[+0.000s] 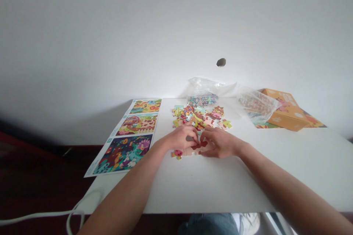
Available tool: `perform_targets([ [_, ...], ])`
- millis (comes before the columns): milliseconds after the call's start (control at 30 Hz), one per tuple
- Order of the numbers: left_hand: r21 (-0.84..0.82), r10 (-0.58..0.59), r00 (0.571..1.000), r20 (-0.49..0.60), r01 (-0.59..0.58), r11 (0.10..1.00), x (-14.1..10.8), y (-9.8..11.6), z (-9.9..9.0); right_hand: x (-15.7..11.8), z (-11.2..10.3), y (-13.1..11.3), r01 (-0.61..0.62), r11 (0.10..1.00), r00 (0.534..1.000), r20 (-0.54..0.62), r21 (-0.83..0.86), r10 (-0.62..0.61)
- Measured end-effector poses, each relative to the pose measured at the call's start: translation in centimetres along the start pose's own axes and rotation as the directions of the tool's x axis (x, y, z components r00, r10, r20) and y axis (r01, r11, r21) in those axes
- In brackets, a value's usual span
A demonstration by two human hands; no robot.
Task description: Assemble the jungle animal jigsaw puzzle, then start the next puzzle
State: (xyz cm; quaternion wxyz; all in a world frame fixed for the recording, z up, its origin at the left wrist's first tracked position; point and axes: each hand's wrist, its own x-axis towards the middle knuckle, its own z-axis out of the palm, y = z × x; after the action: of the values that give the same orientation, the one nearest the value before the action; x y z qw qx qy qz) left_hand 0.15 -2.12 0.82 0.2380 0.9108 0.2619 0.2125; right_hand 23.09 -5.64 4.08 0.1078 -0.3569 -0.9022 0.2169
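Observation:
Pink and brown jigsaw puzzle pieces (190, 151) lie joined in a small section on the white table, partly covered by my fingers. My left hand (182, 137) is closed, its fingertips pinched down on a puzzle piece at the section's upper edge. From the right, my right hand (220, 142) has its thumb and fingers bent around the same section, gripping a puzzle piece with dark red patches (203, 144). A yellow-green piece with a pink pig face (178, 153) is at the section's left end. Just behind my hands spreads a pile of loose puzzle pieces (197, 115).
A sheet with three printed pictures (117, 137) lies to the left. Clear plastic bags of pieces (202, 99) rest by the wall, another bag (257, 104) leaning on an orange box (289, 112). A white cable (41, 213) hangs at the table's front left.

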Motion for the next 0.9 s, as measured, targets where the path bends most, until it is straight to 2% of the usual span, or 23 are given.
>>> perform_targets([
  [533,0.000,-0.018,0.999,0.033,0.018,1.000,0.03,0.21,-0.22,-0.04,0.00,0.05,-0.012,1.000,1.000,-0.017,-0.011,0.012],
  [733,-0.005,-0.012,0.999,0.032,0.012,1.000,0.01,0.16,-0.17,-0.04,0.24,0.33,0.030,0.999,0.999,-0.032,-0.011,-0.031],
  [900,-0.010,-0.003,1.000,0.026,0.004,1.000,0.03,-0.03,-0.08,-0.04,0.23,0.28,-0.013,1.000,1.000,-0.023,-0.014,0.013],
])
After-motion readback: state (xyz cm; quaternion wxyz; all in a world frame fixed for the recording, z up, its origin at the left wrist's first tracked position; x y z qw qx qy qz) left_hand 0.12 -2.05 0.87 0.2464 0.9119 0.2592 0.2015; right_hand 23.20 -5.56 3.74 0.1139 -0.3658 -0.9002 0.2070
